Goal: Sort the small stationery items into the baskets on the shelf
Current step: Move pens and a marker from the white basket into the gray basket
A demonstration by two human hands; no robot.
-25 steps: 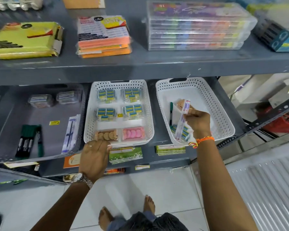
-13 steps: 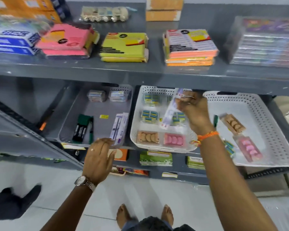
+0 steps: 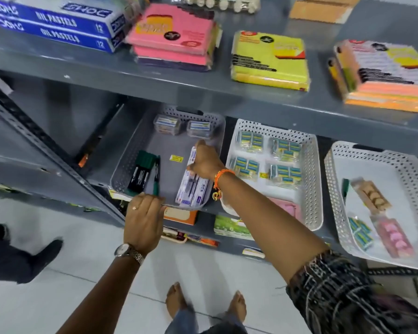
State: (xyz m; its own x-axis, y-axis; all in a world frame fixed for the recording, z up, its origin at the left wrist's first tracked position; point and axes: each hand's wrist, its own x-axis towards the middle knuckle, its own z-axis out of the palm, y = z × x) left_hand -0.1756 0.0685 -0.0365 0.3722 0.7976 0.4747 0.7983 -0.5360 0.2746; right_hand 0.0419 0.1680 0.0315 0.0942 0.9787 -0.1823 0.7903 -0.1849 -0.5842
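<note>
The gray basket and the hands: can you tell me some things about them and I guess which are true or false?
1. The right hand reaches into the gray basket. True.
2. The left hand is inside the middle white basket. False: it rests at the gray basket's front rim.
3. Black and green markers lie in the gray basket. True.
4. The pen pack is in the far right white basket. False: it is in the gray basket, under the right hand.
5. The pink paper pack sits on the upper shelf. True.
</note>
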